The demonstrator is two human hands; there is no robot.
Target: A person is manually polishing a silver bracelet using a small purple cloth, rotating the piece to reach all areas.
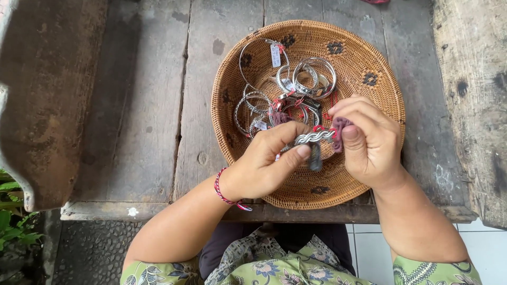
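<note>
Left hand (264, 163) closed, pinching twisted silver bangle (314, 137), right hand (369, 140) closed on purple cloth (339, 132) against bangle, above woven basket (364, 63) of silver bangles (311, 76), weathered wooden bench (142, 105).

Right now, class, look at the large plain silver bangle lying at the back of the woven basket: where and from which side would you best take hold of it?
Grip the large plain bangle on its far-left arc, coming from above with the fingers pinching across the thin wire. That stretch lies bare against the basket wall, while its right side carries a tag and sits close to the stacked bangles, so it is probably the clearest place to lift.
</note>
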